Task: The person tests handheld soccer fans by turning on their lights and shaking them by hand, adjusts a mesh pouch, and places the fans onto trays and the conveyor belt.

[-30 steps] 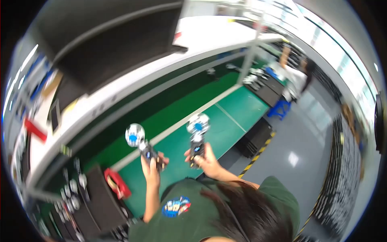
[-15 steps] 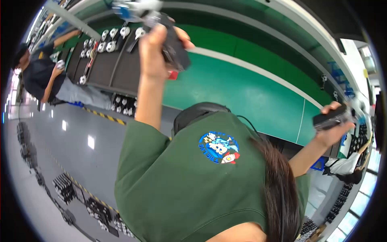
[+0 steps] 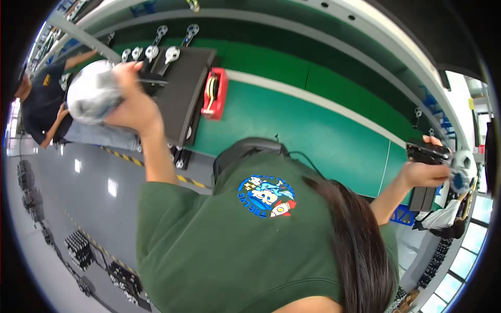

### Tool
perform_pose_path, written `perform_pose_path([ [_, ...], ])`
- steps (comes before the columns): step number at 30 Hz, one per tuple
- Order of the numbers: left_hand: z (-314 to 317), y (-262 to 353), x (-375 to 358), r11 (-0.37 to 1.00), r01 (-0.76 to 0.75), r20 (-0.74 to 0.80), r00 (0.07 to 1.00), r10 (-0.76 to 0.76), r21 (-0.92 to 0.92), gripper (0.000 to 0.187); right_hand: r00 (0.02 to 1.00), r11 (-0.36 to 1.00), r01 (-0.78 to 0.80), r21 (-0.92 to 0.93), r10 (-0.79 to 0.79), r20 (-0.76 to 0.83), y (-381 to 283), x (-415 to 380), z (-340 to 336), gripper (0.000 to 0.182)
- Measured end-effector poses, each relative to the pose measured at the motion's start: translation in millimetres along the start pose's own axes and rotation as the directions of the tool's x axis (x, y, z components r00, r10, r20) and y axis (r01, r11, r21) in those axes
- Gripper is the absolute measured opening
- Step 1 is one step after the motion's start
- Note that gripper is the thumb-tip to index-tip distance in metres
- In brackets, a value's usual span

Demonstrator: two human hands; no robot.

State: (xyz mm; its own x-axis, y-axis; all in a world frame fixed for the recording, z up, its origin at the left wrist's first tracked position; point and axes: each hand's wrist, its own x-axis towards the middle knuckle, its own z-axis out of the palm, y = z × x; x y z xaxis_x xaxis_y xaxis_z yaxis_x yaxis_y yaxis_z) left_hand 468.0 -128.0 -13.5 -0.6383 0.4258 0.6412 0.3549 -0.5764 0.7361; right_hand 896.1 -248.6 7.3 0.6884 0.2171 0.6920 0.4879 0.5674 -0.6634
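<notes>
At the left, my left hand (image 3: pixel 136 107) is closed around a white round-headed device (image 3: pixel 88 94), which is blurred by motion. A thin dark part shows beyond my fingers. On the far right, my right hand (image 3: pixel 425 175) grips a black-bodied device (image 3: pixel 427 152) with a rounded white head at its outer end. Both hands are raised above the green worktable (image 3: pixel 302 125), apart from each other. Nearest to my left hand on the table side are a dark tray (image 3: pixel 182 78) bearing several white round-headed parts and a red tape dispenser (image 3: pixel 219 96).
A co-worker (image 3: pixel 47 99) in a dark shirt stands at the left, arm stretched toward the bench. A metal shelf frame (image 3: pixel 292 23) runs over the bench. Racks of parts (image 3: pixel 81 248) stand on the grey floor, and a blue crate (image 3: pixel 402 215) sits at the right.
My left hand has swung left and down with its device, whose white head now faces outward. My right hand has turned its device. The view has shifted, exposing the red tape dispenser.
</notes>
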Motion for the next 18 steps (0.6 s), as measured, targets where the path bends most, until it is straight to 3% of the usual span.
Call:
perform_pose_path([
  [1, 4, -23, 1, 0.94, 0.186, -0.032, 0.979, -0.203, -0.286, 0.009, 0.981, 0.977, -0.195, 0.09, 0.195, 0.007, 21, 1, -14, 0.023],
  [3, 45, -66, -41, 0.991, 0.045, 0.228, 0.971, -0.074, 0.13, 0.015, 0.879, 0.945, -0.091, -0.315, 0.226, 0.421, 77, -26, -20, 0.04],
  [4, 63, -90, -59, 0.943, 0.019, 0.469, 0.864, -0.183, 0.332, 0.025, 0.763, 0.797, 0.404, -0.449, -0.023, 0.646, 98, -47, -7, 0.023],
  [5, 87, -141, -80, 0.897, 0.027, 0.62, 0.714, -0.326, 0.441, 0.027, 0.551, 0.824, 0.328, -0.463, 0.231, 0.802, 144, -67, -6, 0.026],
  [6, 103, -171, -101, 0.767, 0.468, 0.642, 0.435, -0.632, 0.439, 0.03, 0.405, 0.775, -0.167, -0.609, 0.617, 0.675, 158, -90, 11, 0.028],
  [7, 124, -205, -126, 0.656, 0.639, 0.67, 0.284, -0.686, 0.401, 0.036, 0.069, 0.456, -0.574, -0.68, 0.855, 0.514, 173, -106, 21, 0.03],
  [8, 149, -233, -144, 0.732, 0.445, 0.679, 0.308, -0.666, 0.516, 0.04, -0.048, 0.368, -0.618, -0.694, 0.864, 0.501, 207, -114, 26, 0.033],
  [9, 173, -254, -156, 0.715, 0.485, 0.698, 0.259, -0.668, 0.504, 0.042, 0.016, 0.436, -0.563, -0.702, 0.855, 0.518, 233, -119, 42, 0.03],
  [10, 197, -305, -183, 0.768, 0.515, 0.746, 0.32, -0.584, 0.38, 0.045, 0.089, 0.544, -0.518, -0.661, 0.802, 0.591, 267, -121, 54, 0.033],
  [11, 207, -297, -177, 0.727, 0.543, 0.727, 0.277, -0.628, 0.421, 0.049, 0.048, 0.599, -0.513, -0.615, 0.735, 0.676, 296, -114, 65, 0.037],
  [12, 213, -295, -171, 0.598, 0.592, 0.698, 0.082, -0.712, 0.541, 0.048, -0.005, 0.632, -0.523, -0.572, 0.669, 0.743, 328, -110, 72, 0.04],
  [13, 217, -328, -180, 0.559, 0.646, 0.718, 0.026, -0.696, 0.519, 0.052, 0.069, 0.497, -0.415, -0.762, 0.852, 0.518, 382, -119, 62, 0.048],
  [15, 193, -294, -166, 0.578, 0.614, 0.727, 0.01, -0.687, 0.538, 0.054, 0.447, 0.359, 0.098, -0.928, 0.817, 0.363, 413, -156, 58, 0.053],
  [16, 170, -285, -167, 0.549, 0.619, 0.701, -0.002, -0.713, 0.561, 0.054, 0.293, 0.463, 0.12, -0.878, 0.828, 0.477, 368, -159, 75, 0.056],
  [18, 108, -262, -162, 0.679, 0.446, 0.812, -0.329, -0.482, 0.583, 0.059, -0.108, 0.669, -0.082, -0.739, 0.731, 0.674, 312, -193, 81, 0.059],
])
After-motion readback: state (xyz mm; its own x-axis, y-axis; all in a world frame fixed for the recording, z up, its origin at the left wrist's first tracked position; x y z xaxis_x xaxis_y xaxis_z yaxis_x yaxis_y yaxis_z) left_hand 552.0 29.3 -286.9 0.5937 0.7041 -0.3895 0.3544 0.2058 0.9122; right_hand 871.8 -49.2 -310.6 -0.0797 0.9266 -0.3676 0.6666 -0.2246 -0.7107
